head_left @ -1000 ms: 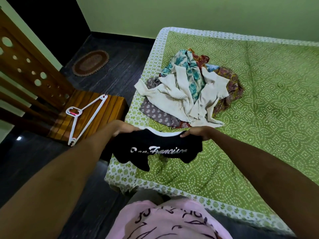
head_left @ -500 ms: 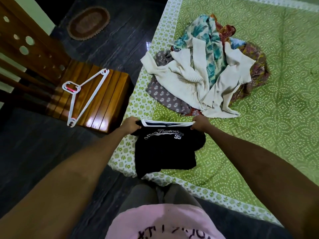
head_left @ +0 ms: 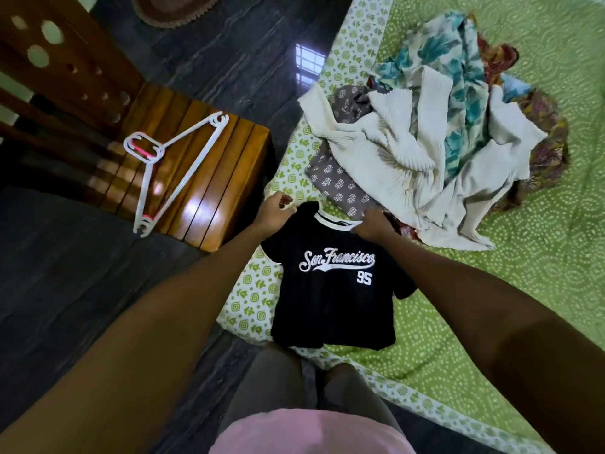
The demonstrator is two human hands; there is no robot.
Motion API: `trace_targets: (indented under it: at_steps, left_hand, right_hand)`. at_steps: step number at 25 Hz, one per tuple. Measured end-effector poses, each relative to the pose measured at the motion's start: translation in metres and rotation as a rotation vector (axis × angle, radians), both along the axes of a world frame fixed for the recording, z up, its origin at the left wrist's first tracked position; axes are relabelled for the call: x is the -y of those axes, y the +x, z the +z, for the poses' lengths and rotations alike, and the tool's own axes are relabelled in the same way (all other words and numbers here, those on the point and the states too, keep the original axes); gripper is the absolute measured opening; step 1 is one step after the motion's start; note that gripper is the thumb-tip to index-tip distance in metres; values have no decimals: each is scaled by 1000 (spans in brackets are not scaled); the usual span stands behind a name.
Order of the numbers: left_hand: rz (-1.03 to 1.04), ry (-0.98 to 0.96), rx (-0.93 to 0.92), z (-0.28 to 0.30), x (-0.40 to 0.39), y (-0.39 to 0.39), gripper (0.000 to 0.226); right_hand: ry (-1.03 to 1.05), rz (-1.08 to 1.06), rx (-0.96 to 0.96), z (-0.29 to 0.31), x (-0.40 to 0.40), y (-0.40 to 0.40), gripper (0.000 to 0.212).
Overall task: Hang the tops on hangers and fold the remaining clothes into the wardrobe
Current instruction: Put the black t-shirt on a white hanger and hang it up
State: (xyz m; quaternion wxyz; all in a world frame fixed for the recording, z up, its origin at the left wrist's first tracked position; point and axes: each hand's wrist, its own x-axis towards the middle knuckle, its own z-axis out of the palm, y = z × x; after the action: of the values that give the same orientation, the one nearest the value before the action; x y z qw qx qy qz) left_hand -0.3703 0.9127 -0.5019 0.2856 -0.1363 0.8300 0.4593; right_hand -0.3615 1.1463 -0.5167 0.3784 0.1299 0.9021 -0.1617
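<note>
**Head view: black tee laid flat, hanger waiting on the chair**

Head camera looks down on a small black short-sleeved T-shirt [head_left: 332, 290] with white "San Francisco 95" lettering, spread face up on the near corner of the green patterned bedspread [head_left: 491, 306]; every place below is given from this shirt.

Far left of the shirt, white plastic hangers with a pink part [head_left: 170, 165] lie on the slatted seat of a brown wooden chair [head_left: 209, 178]. Fetching one is probably the next need, and the step will go best if the shirt stays flat with its neck open, so the hanger can slide in through the collar or hem without bunching the shoulders.

At the shirt's upper left corner, the left hand [head_left: 273, 208] has its fingers loosely curled just above the shoulder; it seems to have nothing in its grasp, though whether a fingertip touches cloth is hard to say. At the white-trimmed collar, the right hand [head_left: 373, 226] pinches the neckband. Keeping that pinch would steady the garment while the other arm reaches for the chair.

Beyond the shirt, up and to the right, sits a heap of cream ribbed, grey printed, teal floral and reddish patterned clothes [head_left: 435, 142].

How many hangers are stacked is unclear; the pink part may be a second one. Garments in the heap overlap, so tops and others cannot be sorted by eye. No wardrobe is in view, and the shirt's hem hangs at the bed edge, partly in shadow.
</note>
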Motion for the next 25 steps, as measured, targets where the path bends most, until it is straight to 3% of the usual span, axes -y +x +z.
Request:
trace_targets:
  at_steps: [5, 11, 13, 16, 18, 21, 25]
  left_hand:
    - [213, -7, 56, -39, 89, 17, 29]
    - [524, -212, 73, -78, 205, 20, 30]
    - [473, -284, 10, -91, 235, 19, 40]
    - [289, -460, -114, -110, 267, 13, 48]
    - [193, -562, -79, -122, 278, 6, 50]
    - [77, -657, 0, -135, 283, 0, 42]
    - [44, -704, -37, -148, 283, 6, 31]
  right_hand:
    - [-130, 158, 60, -25, 105, -34, 52]
    - [-385, 238, 140, -56, 259, -66, 28]
    - [-475, 131, 195, -64, 305, -73, 8]
    - [-644, -193, 269, -76, 362, -84, 12]
    - [-730, -346, 311, -84, 390, -90, 7]
    - [-733, -433, 358, -99, 408, -95, 35]
    - [-700, -475, 399, -108, 404, -93, 32]
